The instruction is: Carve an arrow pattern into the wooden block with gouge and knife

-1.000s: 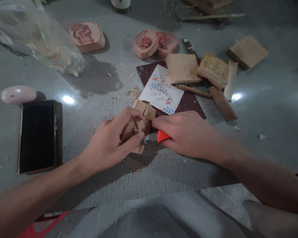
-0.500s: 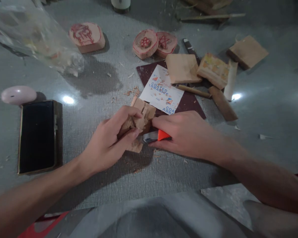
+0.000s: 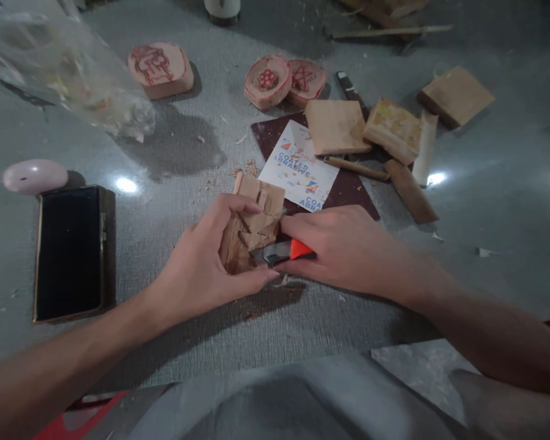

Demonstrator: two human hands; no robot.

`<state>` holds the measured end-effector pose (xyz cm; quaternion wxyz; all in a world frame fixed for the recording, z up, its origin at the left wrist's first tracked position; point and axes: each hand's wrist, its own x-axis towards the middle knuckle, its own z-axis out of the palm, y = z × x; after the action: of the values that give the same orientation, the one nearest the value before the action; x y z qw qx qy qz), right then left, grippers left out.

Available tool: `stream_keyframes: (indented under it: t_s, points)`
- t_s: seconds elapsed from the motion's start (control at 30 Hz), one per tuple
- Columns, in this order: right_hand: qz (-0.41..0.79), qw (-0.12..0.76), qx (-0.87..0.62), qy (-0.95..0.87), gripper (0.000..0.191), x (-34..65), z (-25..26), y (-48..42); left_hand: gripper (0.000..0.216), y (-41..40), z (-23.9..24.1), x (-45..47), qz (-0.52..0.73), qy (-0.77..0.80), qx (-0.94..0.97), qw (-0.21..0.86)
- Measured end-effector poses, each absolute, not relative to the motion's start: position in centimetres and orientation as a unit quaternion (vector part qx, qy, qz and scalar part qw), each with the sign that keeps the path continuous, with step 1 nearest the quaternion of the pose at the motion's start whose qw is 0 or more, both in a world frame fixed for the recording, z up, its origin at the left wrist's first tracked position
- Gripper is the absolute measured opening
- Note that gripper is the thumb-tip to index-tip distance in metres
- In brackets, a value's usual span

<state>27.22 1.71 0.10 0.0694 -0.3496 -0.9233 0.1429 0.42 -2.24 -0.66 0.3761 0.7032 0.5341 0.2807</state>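
Observation:
My left hand (image 3: 206, 263) grips a carved wooden block (image 3: 252, 223) from its left side, thumb over the top and fingers under its near edge. My right hand (image 3: 343, 247) is closed round a utility knife (image 3: 282, 250) with an orange body. The knife's tip rests against the right face of the block. Both hands lie low over the grey table (image 3: 174, 153), just in front of a dark red sandpaper sheet (image 3: 348, 186) with a white label (image 3: 297, 168).
A black phone (image 3: 68, 250) and a pink oval object (image 3: 34, 175) lie left. A clear plastic bag (image 3: 68, 67) sits far left. Round carved stamps (image 3: 160, 66) (image 3: 268, 79) (image 3: 308, 79), flat wood blocks (image 3: 337, 125) (image 3: 456, 95) and sticks (image 3: 410, 189) lie beyond. Shavings dot the table.
The block has been turned and tilted up so a broader carved face shows. My left fingers moved from over it to under its near edge. The knife stays against it.

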Motion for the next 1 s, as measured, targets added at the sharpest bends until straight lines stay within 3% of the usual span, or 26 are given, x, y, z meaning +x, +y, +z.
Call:
stream_keyframes:
  t_s: [0.37,0.6,1.0]
  points:
    - [0.148,0.045,-0.351,-0.923,0.074,27.4,0.0,1.8,0.06,-2.3,-1.2,0.2,0.297,0.532,0.698,0.376]
    - [0.178,-0.005,-0.352,-0.919,0.025,27.1,0.8,1.9,0.073,-2.4,-1.5,0.1,0.323,0.528,0.69,0.376]
    - [0.181,0.001,-0.342,-0.922,0.018,27.3,0.8,2.0,0.065,-2.3,-1.4,0.2,0.309,0.542,0.699,0.35]
